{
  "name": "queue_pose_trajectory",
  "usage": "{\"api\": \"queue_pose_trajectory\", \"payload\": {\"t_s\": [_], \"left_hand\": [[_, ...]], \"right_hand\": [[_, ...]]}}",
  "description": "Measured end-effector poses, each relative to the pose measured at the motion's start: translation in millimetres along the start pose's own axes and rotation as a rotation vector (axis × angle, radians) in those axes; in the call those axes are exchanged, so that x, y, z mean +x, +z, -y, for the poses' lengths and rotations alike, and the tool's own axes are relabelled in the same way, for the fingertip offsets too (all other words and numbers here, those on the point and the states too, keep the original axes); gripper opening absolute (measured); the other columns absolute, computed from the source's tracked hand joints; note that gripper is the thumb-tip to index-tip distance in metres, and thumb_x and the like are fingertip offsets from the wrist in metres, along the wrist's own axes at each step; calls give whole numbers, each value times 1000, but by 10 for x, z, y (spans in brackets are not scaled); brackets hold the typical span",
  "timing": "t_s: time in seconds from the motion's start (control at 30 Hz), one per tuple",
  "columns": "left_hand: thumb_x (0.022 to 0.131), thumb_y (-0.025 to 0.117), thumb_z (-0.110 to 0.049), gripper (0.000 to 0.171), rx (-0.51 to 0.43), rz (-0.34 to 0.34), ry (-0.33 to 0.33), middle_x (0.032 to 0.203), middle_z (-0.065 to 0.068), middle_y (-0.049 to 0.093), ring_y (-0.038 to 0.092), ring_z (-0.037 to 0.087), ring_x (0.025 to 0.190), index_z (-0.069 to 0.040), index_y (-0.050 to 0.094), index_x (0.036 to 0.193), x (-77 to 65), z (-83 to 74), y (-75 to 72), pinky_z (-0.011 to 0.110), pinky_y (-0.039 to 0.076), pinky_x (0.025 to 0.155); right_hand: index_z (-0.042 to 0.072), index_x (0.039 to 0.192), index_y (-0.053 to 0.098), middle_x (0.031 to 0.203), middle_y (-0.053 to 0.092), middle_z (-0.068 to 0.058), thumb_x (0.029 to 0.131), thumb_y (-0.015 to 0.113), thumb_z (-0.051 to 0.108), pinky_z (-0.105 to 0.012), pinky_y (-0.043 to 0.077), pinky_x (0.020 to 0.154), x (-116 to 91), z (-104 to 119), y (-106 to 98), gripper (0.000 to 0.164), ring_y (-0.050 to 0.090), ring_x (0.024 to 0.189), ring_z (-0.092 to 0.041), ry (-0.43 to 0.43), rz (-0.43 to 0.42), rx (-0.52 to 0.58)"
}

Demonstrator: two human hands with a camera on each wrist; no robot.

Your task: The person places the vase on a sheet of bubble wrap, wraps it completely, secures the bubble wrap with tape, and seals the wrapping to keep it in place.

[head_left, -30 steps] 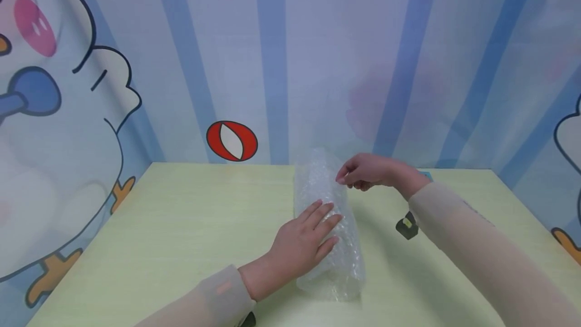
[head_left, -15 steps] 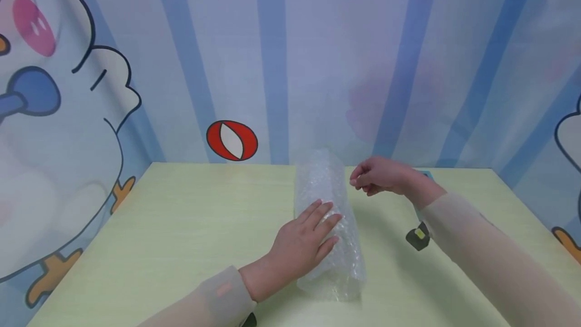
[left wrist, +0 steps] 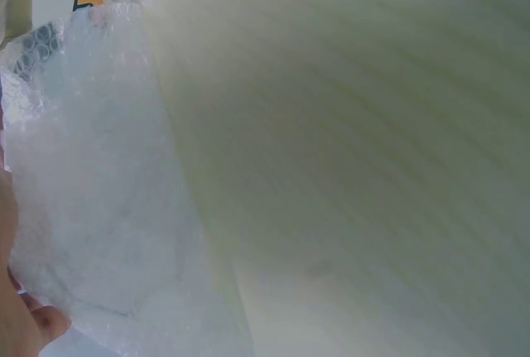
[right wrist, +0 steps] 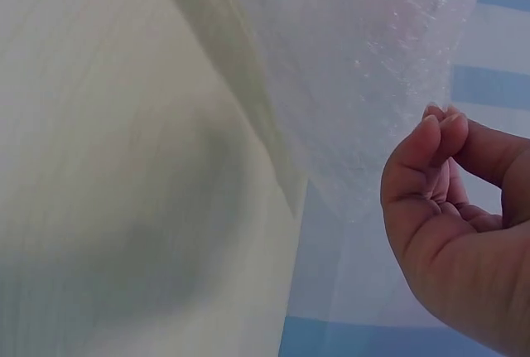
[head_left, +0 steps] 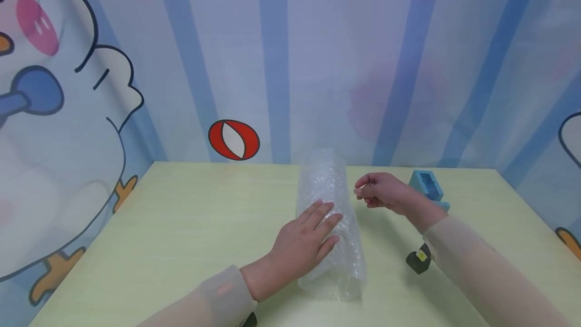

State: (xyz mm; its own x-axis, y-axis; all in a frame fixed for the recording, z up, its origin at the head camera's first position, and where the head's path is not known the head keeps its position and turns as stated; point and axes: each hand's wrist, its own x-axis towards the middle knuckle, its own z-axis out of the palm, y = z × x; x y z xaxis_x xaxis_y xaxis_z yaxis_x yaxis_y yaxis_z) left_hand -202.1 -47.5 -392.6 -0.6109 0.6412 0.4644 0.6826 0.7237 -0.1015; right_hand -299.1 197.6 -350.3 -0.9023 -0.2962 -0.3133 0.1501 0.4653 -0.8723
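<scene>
A rolled bundle of clear bubble wrap (head_left: 324, 180) lies lengthwise on the table, its near end flattened and loose. My left hand (head_left: 299, 243) rests on the roll with fingers spread and straight. To the right of the roll, my right hand (head_left: 383, 193) is held above the table, thumb and fingertips brought together. In the right wrist view, the pinched fingertips (right wrist: 439, 125) are close beside the sheet of bubble wrap (right wrist: 356, 67); I cannot tell whether something thin and clear is between them. What lies inside the roll is hidden.
A light-blue block-like item (head_left: 426, 185) with a dark recess stands at the back right, partly behind my right wrist. The pale table (head_left: 181, 226) ends at a printed fabric backdrop (head_left: 317, 64). A dark wrist-worn piece (head_left: 418, 259) hangs below my right sleeve.
My right hand has moved from the bubble wrap's right edge to the right and slightly nearer, uncovering more of the light-blue item. The left hand stays on the roll.
</scene>
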Motion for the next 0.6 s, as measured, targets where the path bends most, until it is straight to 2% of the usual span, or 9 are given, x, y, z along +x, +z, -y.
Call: {"api": "queue_pose_trajectory", "payload": {"t_s": [0.33, 0.6], "left_hand": [[102, 60, -39, 46, -4, 2, 7, 147, 7, 60, 55, 24, 141, -17, 59, 143, 9, 13, -1, 30, 58, 99], [103, 59, -40, 48, -2, 29, 6, 149, 7, 58, 53, 24, 143, -17, 57, 145, 12, 3, -20, 29, 57, 100]], "right_hand": [[-3, 120, 52, 90, 62, 2, 103, 55, 11, -24, 56, 75, -44, -73, 65, 22, 55, 74, -9, -22, -37, 59], [-7, 132, 50, 91, 64, 3, 104, 56, 15, -21, 58, 76, -18, -185, 128, 37, 56, 74, -7, 23, -32, 150]]}}
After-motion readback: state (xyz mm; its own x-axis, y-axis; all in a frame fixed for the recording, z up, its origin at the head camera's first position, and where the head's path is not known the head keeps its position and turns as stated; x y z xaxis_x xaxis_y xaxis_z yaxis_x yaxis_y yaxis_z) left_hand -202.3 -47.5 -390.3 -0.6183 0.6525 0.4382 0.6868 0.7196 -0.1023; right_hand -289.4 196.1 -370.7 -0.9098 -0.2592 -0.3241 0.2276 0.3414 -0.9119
